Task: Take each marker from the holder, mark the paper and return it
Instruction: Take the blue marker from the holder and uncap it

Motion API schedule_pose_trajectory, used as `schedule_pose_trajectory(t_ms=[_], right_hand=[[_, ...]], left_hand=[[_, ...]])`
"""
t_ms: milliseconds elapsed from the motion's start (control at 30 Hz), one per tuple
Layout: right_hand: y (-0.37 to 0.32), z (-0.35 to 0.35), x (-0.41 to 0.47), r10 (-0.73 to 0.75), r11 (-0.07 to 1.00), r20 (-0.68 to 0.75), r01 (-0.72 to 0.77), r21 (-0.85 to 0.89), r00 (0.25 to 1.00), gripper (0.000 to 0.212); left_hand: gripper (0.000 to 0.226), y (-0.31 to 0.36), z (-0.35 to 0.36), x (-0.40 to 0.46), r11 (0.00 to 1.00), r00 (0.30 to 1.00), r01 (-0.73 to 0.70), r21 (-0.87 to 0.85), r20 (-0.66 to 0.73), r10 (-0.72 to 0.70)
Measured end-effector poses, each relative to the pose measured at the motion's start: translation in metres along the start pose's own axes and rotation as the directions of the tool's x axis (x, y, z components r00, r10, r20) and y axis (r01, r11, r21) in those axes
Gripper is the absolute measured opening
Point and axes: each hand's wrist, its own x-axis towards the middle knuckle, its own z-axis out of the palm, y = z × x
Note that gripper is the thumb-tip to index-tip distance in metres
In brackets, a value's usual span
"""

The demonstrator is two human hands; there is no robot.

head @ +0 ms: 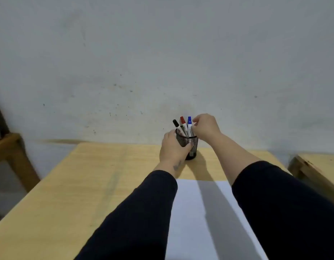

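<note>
Markers, black, red and blue, all stand in the holder; the paper looks unmarked. Left hand grasps the holder; right hand pinches the blue one, apparently starting.

- Looks like a plain study or work room, sparsely furnished.
- Bare, scuffed grey-white wall with small dark marks, close behind a light wooden surface.
- Desk items only: black mesh holder with markers, white sheet of paper.
- More unfinished wooden furniture at both edges: a frame left, another piece right.
</note>
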Motion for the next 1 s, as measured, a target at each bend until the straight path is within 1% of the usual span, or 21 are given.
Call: schedule_pose_trajectory(t_ms=[67,100,133,200,233,333,367,400,433,467,500,600,667,733,833,900,967,1000], right_hand=[[-0.001,0.010,0.015,0.035,0.999,-0.016,-0.036,-0.008,0.999,0.024],[0.001,0.017,0.024,0.049,0.999,-0.030,-0.049,-0.024,0.998,0.014],[0.000,0.021,0.028,0.070,0.996,-0.043,-0.072,-0.059,0.997,0.008],[0.004,0.034,0.040,0.097,0.992,-0.073,-0.102,-0.071,0.993,0.031],[0.007,0.039,0.044,0.087,0.993,-0.091,-0.094,-0.074,0.992,0.036],[0.011,0.044,0.048,0.114,0.990,-0.108,-0.123,-0.076,0.988,0.036],[0.011,0.045,0.049,0.109,0.991,-0.108,-0.117,-0.067,0.988,0.031],[0.009,0.043,0.048,0.110,0.992,-0.101,-0.115,-0.045,0.989,0.021],[0.009,0.041,0.048,0.097,0.995,-0.102,-0.098,-0.009,0.990,0.008],[0.009,0.038,0.049,0.088,0.996,-0.111,-0.084,0.041,0.990,0.010],[0.008,0.032,0.049,0.070,0.994,-0.127,-0.059,0.090,0.990,0.018],[-0.003,0.004,0.044,-0.044,0.975,-0.207,0.087,0.204,0.977,0.026],[-0.013,-0.016,0.037,-0.106,0.957,-0.250,0.167,0.237,0.962,0.030],[-0.020,-0.032,0.029,-0.134,0.947,-0.270,0.203,0.247,0.954,0.031],[-0.018,-0.047,0.011,-0.139,0.949,-0.253,0.201,0.241,0.958,0.032],[-0.013,-0.054,-0.004,-0.127,0.956,-0.206,0.175,0.237,0.970,0.034],[-0.005,-0.056,-0.020,-0.120,0.966,-0.142,0.148,0.212,0.983,0.035],[0.000,-0.056,-0.030,-0.120,0.972,-0.108,0.139,0.191,0.987,0.035]], left_hand=[[0.073,-0.003,0.009,0.013,1.000,1.000,-0.004,-0.015,-0.020,0.004],[0.072,-0.008,0.015,0.019,0.999,1.000,-0.001,-0.037,-0.031,0.000],[0.068,-0.011,0.019,0.024,0.998,0.999,0.006,-0.070,-0.040,-0.009],[0.065,-0.014,0.028,0.031,0.992,0.999,0.016,-0.122,-0.050,-0.022],[0.063,-0.016,0.031,0.034,0.989,0.999,0.010,-0.150,-0.050,-0.017],[0.064,-0.016,0.034,0.036,0.988,0.998,-0.029,-0.152,-0.056,0.021],[0.066,-0.017,0.034,0.036,0.988,0.998,-0.037,-0.153,-0.054,0.029],[0.068,-0.016,0.034,0.035,0.989,0.998,-0.042,-0.143,-0.051,0.035],[0.069,-0.018,0.034,0.035,0.989,0.998,-0.043,-0.140,-0.055,0.036],[0.072,-0.020,0.035,0.035,0.990,0.998,-0.039,-0.132,-0.054,0.032],[0.073,-0.020,0.035,0.035,0.991,0.998,-0.038,-0.126,-0.055,0.031],[0.074,-0.018,0.033,0.035,0.994,0.999,-0.026,-0.110,-0.046,0.021],[0.072,-0.015,0.031,0.034,0.993,0.999,-0.012,-0.116,-0.034,0.008],[0.071,-0.012,0.027,0.033,0.992,1.000,0.007,-0.125,-0.008,-0.008],[0.078,0.002,0.015,0.029,0.993,1.000,0.005,-0.120,0.000,-0.005],[0.078,0.022,0.000,0.021,0.992,0.998,-0.040,-0.122,-0.050,0.034],[0.066,0.043,-0.018,0.013,0.986,0.982,-0.134,-0.096,-0.148,0.119],[0.059,0.051,-0.027,0.007,0.978,0.964,-0.199,-0.065,-0.189,0.184]])
